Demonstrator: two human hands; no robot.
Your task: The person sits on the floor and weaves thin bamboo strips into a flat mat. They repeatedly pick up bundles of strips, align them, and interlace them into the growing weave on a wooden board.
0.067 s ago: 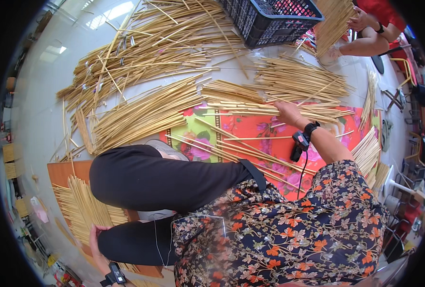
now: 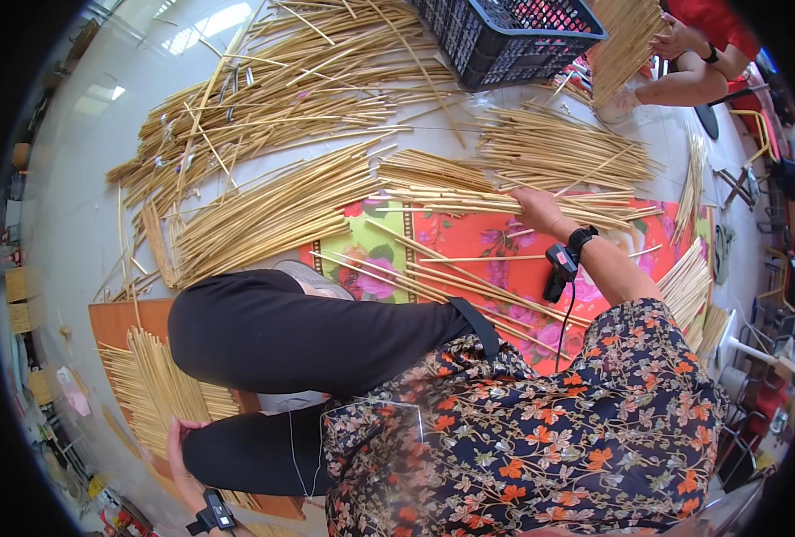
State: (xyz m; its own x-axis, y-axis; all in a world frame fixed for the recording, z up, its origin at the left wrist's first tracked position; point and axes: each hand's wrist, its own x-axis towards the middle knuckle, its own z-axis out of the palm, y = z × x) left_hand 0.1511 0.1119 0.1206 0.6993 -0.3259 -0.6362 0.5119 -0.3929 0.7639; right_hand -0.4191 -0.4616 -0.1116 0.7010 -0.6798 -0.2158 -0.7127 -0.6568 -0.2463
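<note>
My right hand (image 2: 538, 211) is closed around a bundle of thin straw-coloured sticks (image 2: 469, 200) above a red and green floral mat (image 2: 451, 234). Several loose sticks (image 2: 487, 297) lie slantwise on the mat in front of me. My left hand (image 2: 179, 440) is low at the left, beside my knee, against a stack of shorter sticks (image 2: 160, 376) on a brown board (image 2: 115, 320). Its fingers are mostly hidden by the knee and the sticks, so its grip cannot be made out.
Large heaps of sticks (image 2: 272, 210) spread over the pale tiled floor, with another pile (image 2: 559, 148) beyond the mat. A black plastic crate (image 2: 505, 54) stands at the far side. At the far right, another person's hand (image 2: 675, 38) holds a flat bundle of sticks (image 2: 621, 49).
</note>
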